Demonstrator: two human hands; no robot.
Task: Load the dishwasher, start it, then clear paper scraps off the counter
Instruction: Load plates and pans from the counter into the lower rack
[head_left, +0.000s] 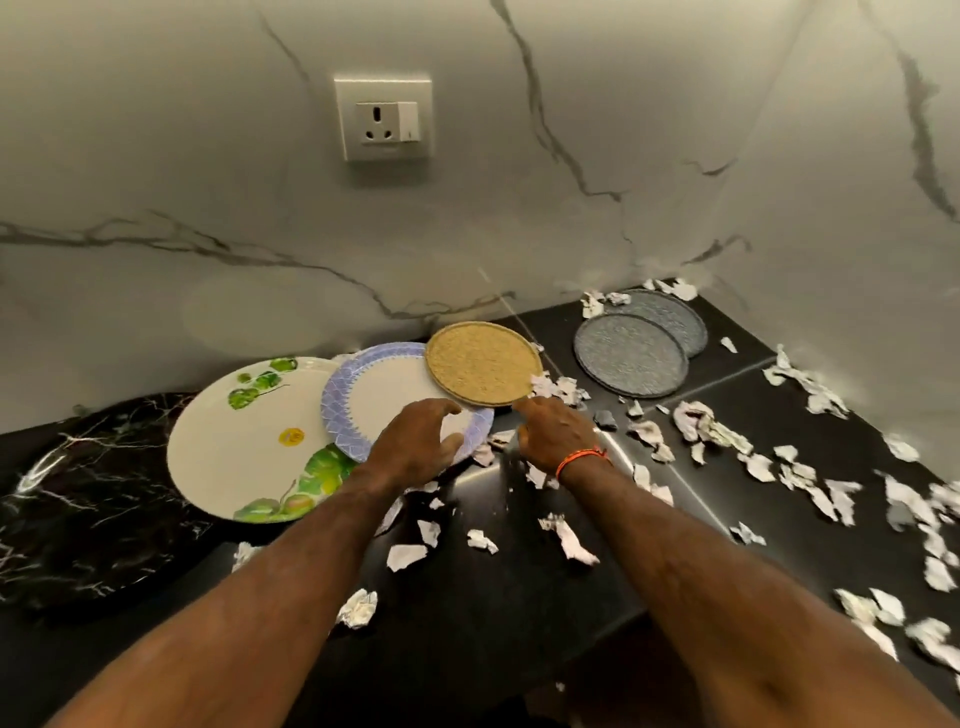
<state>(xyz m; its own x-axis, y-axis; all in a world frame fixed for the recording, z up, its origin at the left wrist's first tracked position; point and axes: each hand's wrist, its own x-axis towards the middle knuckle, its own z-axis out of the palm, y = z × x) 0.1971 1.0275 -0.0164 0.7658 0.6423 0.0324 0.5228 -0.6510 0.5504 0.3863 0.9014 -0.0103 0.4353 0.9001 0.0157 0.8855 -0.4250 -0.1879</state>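
Both hands had reached over the black counter (519, 597) toward the overlapping plates, and the step in hand looked like gathering them for the dishwasher. The left hand (415, 447) lay on the near rim of the blue-bordered plate (384, 400), its fingers (447, 408) loosely curved over the edge with the thumb by the rim; whether it truly gripped could not be told. The right hand (558, 434) pointed an extended finger at the near edge of the tan round plate (483, 361), touching or just short of it, the other fingers relaxed and holding nothing. That tan plate lay straight ahead of the right fingertips, resting partly on the blue-bordered one, so the right hand was the nearer; being round, it had no long axis to favour. The leaf-patterned plate (254, 441) lay to the left of the left fingers, under the blue one. Two grey plates (631, 356) sat beyond and right of the right fingers, and paper scraps (711, 431) littered the counter around both wrists.
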